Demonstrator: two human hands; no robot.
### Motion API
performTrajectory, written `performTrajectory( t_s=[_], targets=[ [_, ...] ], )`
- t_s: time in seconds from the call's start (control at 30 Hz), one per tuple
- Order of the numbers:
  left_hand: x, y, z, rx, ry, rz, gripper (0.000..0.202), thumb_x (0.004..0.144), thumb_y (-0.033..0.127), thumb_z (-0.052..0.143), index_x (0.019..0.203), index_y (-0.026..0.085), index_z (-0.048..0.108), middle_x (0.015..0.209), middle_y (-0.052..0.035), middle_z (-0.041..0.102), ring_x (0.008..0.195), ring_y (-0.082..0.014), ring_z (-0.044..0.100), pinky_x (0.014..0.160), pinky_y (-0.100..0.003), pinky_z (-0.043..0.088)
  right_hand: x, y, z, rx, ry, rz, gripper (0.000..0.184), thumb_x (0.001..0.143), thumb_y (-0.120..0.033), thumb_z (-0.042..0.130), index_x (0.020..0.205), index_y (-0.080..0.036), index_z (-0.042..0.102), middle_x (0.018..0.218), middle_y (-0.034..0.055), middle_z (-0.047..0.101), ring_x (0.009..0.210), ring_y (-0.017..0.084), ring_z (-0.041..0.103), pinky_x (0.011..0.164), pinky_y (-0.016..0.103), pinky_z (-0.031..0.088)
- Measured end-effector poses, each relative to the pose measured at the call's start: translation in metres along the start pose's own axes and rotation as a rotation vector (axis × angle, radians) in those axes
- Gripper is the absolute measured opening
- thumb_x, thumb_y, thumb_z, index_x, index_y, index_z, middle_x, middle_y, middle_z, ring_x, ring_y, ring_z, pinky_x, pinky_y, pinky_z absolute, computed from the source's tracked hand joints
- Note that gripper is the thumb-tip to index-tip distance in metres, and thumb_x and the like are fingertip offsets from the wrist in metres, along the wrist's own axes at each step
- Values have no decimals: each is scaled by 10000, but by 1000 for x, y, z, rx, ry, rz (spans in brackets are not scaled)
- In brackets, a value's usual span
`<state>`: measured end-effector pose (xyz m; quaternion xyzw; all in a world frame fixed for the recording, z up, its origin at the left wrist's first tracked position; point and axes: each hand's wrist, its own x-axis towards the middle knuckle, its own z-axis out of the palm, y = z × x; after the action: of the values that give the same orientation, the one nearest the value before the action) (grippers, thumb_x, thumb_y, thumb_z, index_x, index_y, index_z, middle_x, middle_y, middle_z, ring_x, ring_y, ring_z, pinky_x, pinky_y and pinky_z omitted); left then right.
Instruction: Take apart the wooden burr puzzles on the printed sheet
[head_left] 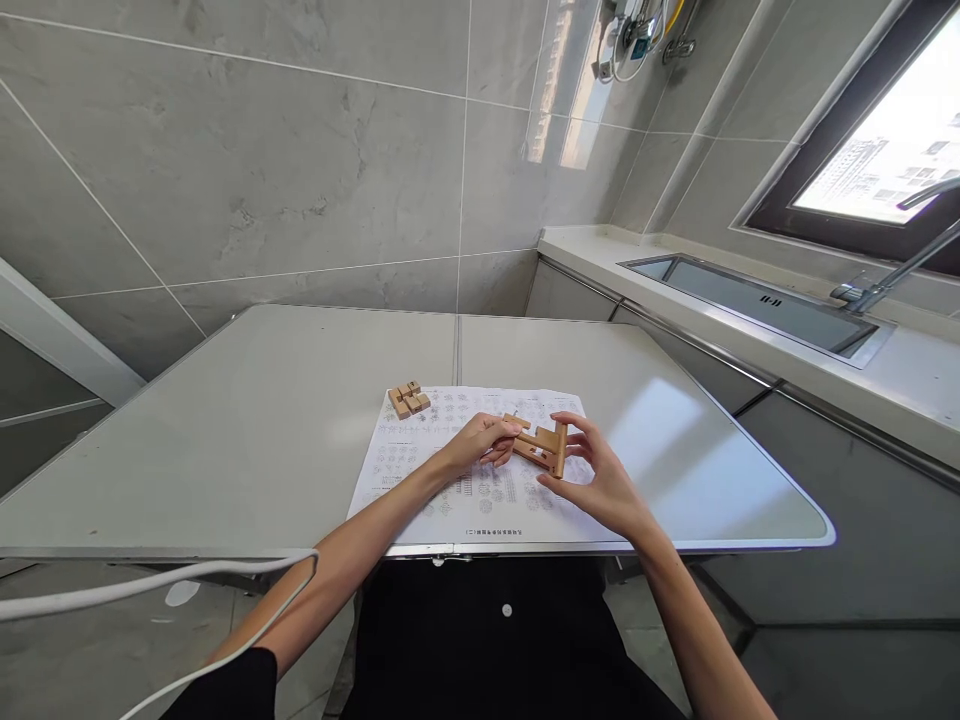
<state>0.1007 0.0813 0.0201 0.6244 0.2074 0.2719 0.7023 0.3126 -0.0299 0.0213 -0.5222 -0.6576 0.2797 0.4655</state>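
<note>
Above a printed sheet point(442, 500) with small diagrams, both hands hold a partly joined wooden puzzle point(546, 440) made of notched brown pieces. My left hand point(487, 440) pinches a piece at its left end between thumb and fingers. On the other side, my right hand point(594, 468) grips the upright piece at the right end, thumb below and fingers above. Gaps show between the joined pieces. Several notched wooden blocks point(409, 400) lie together at the sheet's upper left corner, touched by neither hand. My fingers hide part of the puzzle.
The sheet lies on a white folding table point(225, 430) with a seam down its middle. A tiled wall stands behind it. To the right are a counter with a sink point(750, 300) and a faucet point(862, 292). A white cable point(187, 572) crosses at lower left.
</note>
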Motion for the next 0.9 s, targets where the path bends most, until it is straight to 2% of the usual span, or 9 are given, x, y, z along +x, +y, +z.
performTrajectory(
  t_s=[0.17,0.23,0.33,0.37,0.43,0.57,0.67,0.77,0.9],
  targets=[
    [0,0,3,15,-16,2,484,893,401,629,502,206,421,412,60,361,386,-87,398,494,-267,367,-1,3,-2,65,-39,-29,709,818,-348,827,1432,-367,473,1525,56,475,1132,260,637,1016,485,584],
    [-1,1,1,14,16,13,488,900,405,614,503,212,405,408,64,342,388,-88,396,497,-267,372,-2,9,-6,-1,70,-29,687,805,-349,833,1407,-349,503,1509,73,470,1123,265,634,992,483,595],
    [-2,4,-8,10,114,52,497,934,412,546,516,226,350,396,73,302,393,-86,381,509,-260,380,-5,26,-17,-64,300,19,645,796,-388,832,1367,-332,539,1513,93,423,1157,278,622,968,475,607],
    [-3,5,-12,14,150,65,503,945,414,529,520,229,335,391,72,295,399,-88,386,514,-256,380,-6,31,-22,-27,285,54,669,808,-409,824,1397,-341,514,1513,92,424,1140,269,638,962,472,615],
    [-3,4,-19,31,200,75,513,953,420,537,523,229,332,384,71,300,403,-87,390,511,-250,373,-10,40,-30,28,175,115,721,817,-450,822,1441,-352,474,1497,94,460,1138,269,657,957,468,623],
    [0,2,-20,87,216,42,551,972,503,554,532,220,383,395,70,341,385,-76,360,498,-246,378,-12,46,-34,-29,43,203,787,815,-506,829,1487,-337,455,1392,107,583,1054,265,687,979,490,603],
    [-1,2,-14,130,182,5,610,989,601,510,529,209,428,404,54,385,378,-79,379,491,-249,384,-10,46,-24,-91,27,193,762,819,-532,814,1471,-313,486,1388,121,598,1020,264,678,957,484,595],
    [-3,4,-11,218,131,-34,667,983,624,522,480,192,457,380,33,419,372,-74,400,521,-244,410,-10,49,-12,-121,36,179,733,835,-525,790,1469,-316,487,1410,111,595,1066,274,655,957,477,579],
    [-4,3,-13,388,112,-201,679,969,663,507,508,169,565,400,1,526,325,-67,387,445,-234,347,-13,57,-5,-190,53,180,734,825,-520,793,1462,-311,496,1359,106,623,1022,277,645,949,491,559]
  ],
)
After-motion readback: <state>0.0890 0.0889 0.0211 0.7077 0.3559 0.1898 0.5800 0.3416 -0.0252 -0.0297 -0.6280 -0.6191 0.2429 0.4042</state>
